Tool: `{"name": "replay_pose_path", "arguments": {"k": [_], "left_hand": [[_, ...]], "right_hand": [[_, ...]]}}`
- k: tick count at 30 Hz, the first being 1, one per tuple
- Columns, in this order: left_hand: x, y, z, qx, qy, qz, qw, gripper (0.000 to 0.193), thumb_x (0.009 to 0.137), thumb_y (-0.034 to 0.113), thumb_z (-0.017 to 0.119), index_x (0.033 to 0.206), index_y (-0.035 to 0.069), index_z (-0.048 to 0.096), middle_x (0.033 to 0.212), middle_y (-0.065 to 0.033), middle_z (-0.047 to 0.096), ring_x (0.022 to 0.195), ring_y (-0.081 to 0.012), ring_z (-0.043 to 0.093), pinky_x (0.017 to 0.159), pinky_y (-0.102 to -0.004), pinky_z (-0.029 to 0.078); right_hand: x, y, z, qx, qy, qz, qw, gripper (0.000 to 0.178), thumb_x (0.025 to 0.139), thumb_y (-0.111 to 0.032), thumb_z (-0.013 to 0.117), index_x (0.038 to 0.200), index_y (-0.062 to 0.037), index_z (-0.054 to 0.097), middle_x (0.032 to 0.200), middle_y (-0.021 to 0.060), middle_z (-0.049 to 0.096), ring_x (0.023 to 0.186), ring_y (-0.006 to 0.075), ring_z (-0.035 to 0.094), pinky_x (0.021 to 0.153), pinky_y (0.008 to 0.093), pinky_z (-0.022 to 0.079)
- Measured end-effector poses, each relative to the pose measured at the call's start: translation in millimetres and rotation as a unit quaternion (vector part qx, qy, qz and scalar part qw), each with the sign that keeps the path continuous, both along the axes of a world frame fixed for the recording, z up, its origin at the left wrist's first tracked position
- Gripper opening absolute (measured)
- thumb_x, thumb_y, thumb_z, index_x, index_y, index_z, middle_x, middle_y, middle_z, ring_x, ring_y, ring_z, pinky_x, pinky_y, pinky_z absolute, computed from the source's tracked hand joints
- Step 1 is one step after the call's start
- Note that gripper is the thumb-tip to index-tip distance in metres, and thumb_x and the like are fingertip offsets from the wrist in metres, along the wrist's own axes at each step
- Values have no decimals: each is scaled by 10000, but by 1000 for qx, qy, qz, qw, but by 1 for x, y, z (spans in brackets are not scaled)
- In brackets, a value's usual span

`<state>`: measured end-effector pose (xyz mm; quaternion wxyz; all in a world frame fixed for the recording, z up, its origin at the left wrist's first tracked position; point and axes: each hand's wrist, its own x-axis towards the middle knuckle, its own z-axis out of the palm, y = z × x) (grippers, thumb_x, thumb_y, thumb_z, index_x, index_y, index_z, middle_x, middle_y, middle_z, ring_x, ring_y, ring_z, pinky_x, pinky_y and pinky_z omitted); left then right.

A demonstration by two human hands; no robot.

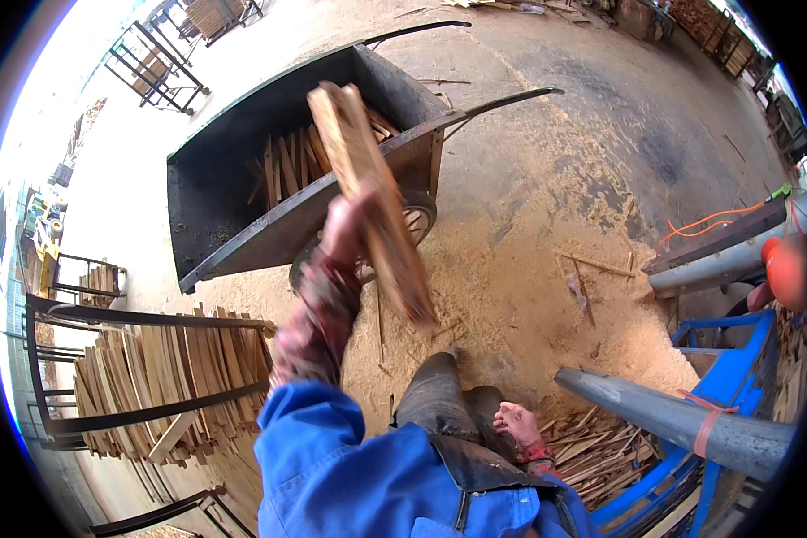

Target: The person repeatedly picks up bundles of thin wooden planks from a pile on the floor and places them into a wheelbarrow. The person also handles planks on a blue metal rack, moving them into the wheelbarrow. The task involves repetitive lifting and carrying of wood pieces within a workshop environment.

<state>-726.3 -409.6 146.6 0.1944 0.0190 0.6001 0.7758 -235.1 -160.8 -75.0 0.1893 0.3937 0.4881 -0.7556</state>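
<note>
My left hand grips a short bundle of rough wooden boards, blurred by motion. The boards are raised and tilted across the near side of a dark metal handcart, their upper end over its open box. Inside the cart lie several wooden strips, partly hidden behind the held boards. My right hand hangs low beside my leg with its fingers curled in and nothing visible in them. Below it is a pile of thin wood offcuts.
On the left stands a metal rack stacked with wooden slats. A grey pipe and a blue metal frame are at the right, near a person in an orange helmet. Sawdust covers the floor.
</note>
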Motion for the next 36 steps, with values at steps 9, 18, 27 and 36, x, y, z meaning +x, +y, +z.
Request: {"name": "replay_pose_path", "arguments": {"k": [9, 18, 27, 36], "left_hand": [[-99, -129, -138, -32, -158, 197, 967, 767, 875, 626, 631, 1218, -52, 528, 815, -163, 635, 656, -281, 646, 606, -445, 551], [144, -33, -312, -136, -463, -15, 876, 495, 911, 242, 702, 1157, -151, 527, 1076, -289, 649, 935, -407, 690, 800, -496, 602], [206, 40, -318, -262, -395, -305, 826, 479, 920, 226, 681, 1187, -131, 504, 1058, -268, 658, 896, -369, 705, 733, -433, 620], [263, 155, -320, -320, -312, -433, 783, 307, 957, 199, 617, 1087, -69, 540, 976, -199, 674, 836, -311, 699, 688, -408, 599]], "right_hand": [[6, -28, 0, 68, -88, -42, 993, 361, 942, -254, 674, 1182, 5, 596, 917, 108, 680, 723, 177, 671, 622, 291, 558], [20, -52, -14, 152, -69, -61, 984, 381, 916, -263, 705, 1154, 22, 618, 866, 85, 687, 693, 157, 667, 603, 285, 550], [65, -53, -42, 262, -75, -146, 951, 449, 846, -378, 763, 1032, 23, 685, 836, 87, 706, 780, 145, 664, 751, 304, 538], [151, -46, -21, 277, -145, -256, 915, 451, 852, -390, 747, 1080, -5, 690, 914, 124, 719, 834, 184, 681, 777, 330, 537]]}}
